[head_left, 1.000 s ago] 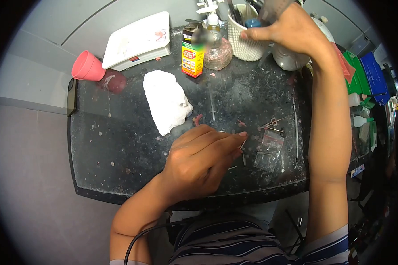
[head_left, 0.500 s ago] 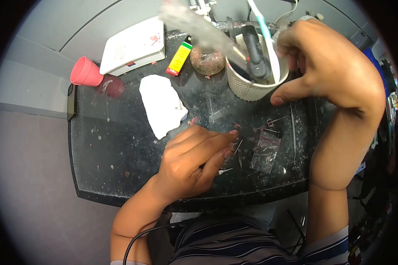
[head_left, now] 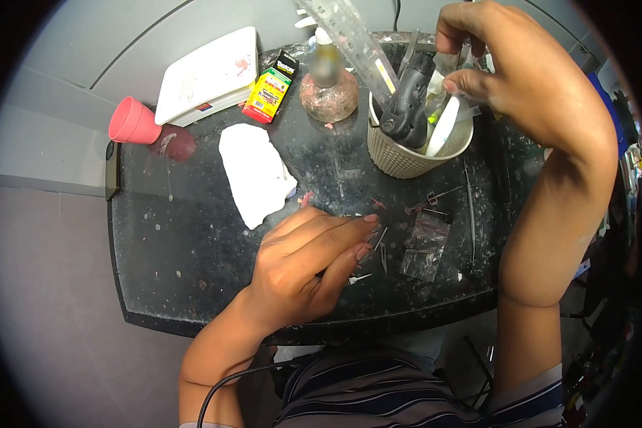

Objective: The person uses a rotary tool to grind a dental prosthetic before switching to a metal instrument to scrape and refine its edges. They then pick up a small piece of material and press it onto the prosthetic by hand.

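My right hand (head_left: 488, 53) is over the right rim of the beige woven cup (head_left: 406, 165), its thumb and fingers curled around something at the top that I cannot make out. In the cup stand a clear ruler (head_left: 353, 50), a black tool (head_left: 409, 103) and a white-handled item (head_left: 444, 125). My left hand (head_left: 310, 257) rests low over the black table, fingers bent together; whatever may be between them is hidden. Just right of its fingertips lie small metal pieces (head_left: 383, 257) and a small clear bag (head_left: 428, 246).
A crumpled white cloth (head_left: 253, 171) lies left of centre. Along the back are a pink cup (head_left: 133, 121), a white box (head_left: 210, 75), a yellow-and-red carton (head_left: 269, 89) and a round glass bottle (head_left: 328, 96). A thin metal tool (head_left: 471, 217) lies on the right.
My right hand has moved up and left over the cup. The ruler and black tool have shifted, and the white-handled item leans differently. My left hand is almost unmoved.
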### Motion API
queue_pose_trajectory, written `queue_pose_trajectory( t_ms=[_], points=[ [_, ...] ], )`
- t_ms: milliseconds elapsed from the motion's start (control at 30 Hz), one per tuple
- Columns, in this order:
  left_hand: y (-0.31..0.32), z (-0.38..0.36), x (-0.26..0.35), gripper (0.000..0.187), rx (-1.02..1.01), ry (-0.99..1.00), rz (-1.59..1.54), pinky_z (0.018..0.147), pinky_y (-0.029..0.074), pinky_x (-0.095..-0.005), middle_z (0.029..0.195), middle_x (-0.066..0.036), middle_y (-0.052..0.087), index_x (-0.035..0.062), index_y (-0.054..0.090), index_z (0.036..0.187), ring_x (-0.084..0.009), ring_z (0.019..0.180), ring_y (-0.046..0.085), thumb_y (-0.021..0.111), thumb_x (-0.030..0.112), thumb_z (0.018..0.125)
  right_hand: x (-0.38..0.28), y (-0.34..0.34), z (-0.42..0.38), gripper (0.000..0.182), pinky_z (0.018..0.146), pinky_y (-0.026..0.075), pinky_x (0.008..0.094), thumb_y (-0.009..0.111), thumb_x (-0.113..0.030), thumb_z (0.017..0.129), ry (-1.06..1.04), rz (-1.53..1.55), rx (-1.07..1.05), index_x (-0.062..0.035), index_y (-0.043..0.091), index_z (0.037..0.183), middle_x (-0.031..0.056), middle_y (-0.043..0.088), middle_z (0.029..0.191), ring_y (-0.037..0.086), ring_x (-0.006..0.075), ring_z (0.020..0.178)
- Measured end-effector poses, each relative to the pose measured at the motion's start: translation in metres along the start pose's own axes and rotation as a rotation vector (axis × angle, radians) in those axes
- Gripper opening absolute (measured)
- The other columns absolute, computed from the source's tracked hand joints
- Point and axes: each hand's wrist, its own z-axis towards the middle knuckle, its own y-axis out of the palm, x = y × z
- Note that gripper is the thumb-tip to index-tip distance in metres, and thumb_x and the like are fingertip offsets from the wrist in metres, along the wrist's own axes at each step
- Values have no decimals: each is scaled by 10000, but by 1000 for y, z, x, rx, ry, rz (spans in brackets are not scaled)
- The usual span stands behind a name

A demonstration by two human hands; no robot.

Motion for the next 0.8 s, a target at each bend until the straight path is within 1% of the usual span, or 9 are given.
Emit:
queue_pose_trajectory(
  t_ms=[33,100,200,333,433,500,633,733,800],
  points=[
    [0,0,0,215,1,0,0,644,519,-333,896,-137,727,-31,706,993,-240,705,663,743,-30,781,8,4,8,225,808,535,379,736,-46,785,135,-6,-85,29,697,993,205,689,989,675,316,918],
    [0,-1,-1,218,3,0,-2,646,519,-334,893,-136,726,-30,706,996,-238,704,662,741,-30,781,43,44,19,234,659,480,343,782,1,714,-443,-195,415,21,612,875,122,621,826,607,236,737],
    [-1,0,0,220,5,3,3,649,520,-335,893,-133,726,-28,707,996,-238,705,662,741,-30,779,43,42,19,209,665,480,361,765,8,715,-240,-108,235,38,576,798,157,597,743,603,275,716],
    [-1,0,0,224,8,-7,5,651,520,-336,890,-131,726,-26,708,998,-239,706,662,741,-31,776,38,42,15,200,656,478,375,747,24,712,-257,-17,232,36,551,749,158,583,704,594,286,677],
    [-1,-1,-1,233,16,13,2,652,520,-337,888,-131,726,-23,708,1002,-240,708,663,743,-31,772,34,44,15,201,705,482,382,734,33,706,-136,12,194,39,538,750,157,581,703,600,295,759],
    [0,-2,-2,245,22,13,-2,651,520,-338,884,-130,725,-21,709,1010,-239,712,664,746,-31,768,35,48,16,171,809,483,389,730,44,680,-396,-233,408,36,593,783,137,640,784,612,298,912],
    [0,-3,-2,258,25,9,0,653,522,-338,877,-128,724,-20,709,1018,-239,715,665,746,-34,764,31,37,8,187,753,550,349,740,-14,755,-457,-497,349,32,713,935,166,706,973,691,288,848],
    [1,-2,-1,264,34,13,-9,655,525,-338,871,-128,723,-21,708,1021,-241,715,666,743,-41,760,51,52,17,184,907,462,402,719,41,672,-600,-346,390,8,672,847,115,695,950,596,302,1048],
    [1,-3,-1,268,18,3,-5,657,528,-338,871,-129,724,-23,707,1020,-241,717,668,741,-48,756,49,57,17,189,943,451,398,719,34,665,-449,-299,385,-15,721,847,107,711,1001,590,300,1086]
  ],
)
